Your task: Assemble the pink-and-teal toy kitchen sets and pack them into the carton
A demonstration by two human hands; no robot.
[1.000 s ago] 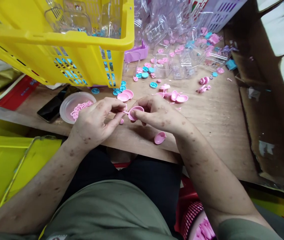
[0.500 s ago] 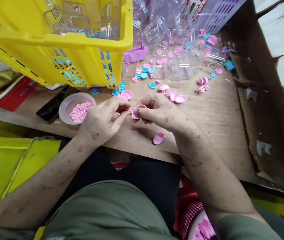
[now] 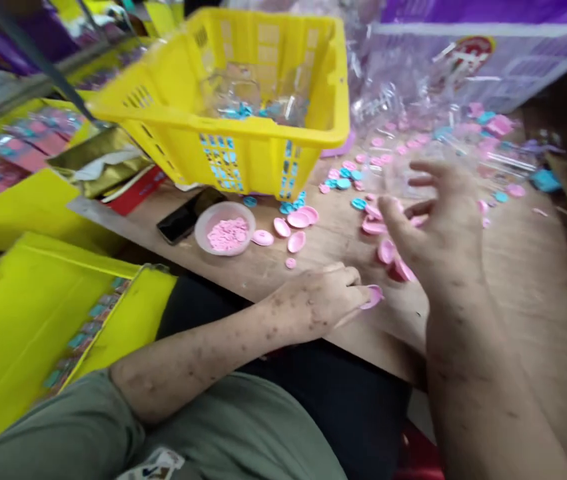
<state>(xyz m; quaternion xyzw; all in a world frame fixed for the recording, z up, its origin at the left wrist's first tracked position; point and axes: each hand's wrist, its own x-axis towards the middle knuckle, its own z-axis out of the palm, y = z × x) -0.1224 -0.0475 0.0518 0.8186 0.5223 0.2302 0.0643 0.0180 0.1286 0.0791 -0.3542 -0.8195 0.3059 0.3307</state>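
Near the table's front edge, my left hand [image 3: 326,300] has its fingers closed on a small pink oval plastic piece [image 3: 374,297]. My right hand [image 3: 436,223] is raised to the right, its fingers apart and blurred by motion, with nothing visible in them. Below and left of it lie several pink oval pieces [image 3: 386,251], partly hidden by the hand. More pink ovals [image 3: 296,241] rest on the table beyond my left hand, with a small round pink piece [image 3: 290,263] close by. A translucent bowl [image 3: 201,241] of small pink parts stands to their left.
A yellow basket [image 3: 263,160] holding clear plastic cases stands behind the bowl. A dark phone [image 3: 183,223] lies left of the bowl. Blue discs [image 3: 343,183], pink bits and clear cases are scattered toward the back. A pale purple crate [image 3: 523,73] stands at the back right.
My hands have moved apart: the right went right and opened, while the left moved right and nearer the front edge. The view has swung left, showing more of the yellow basket.
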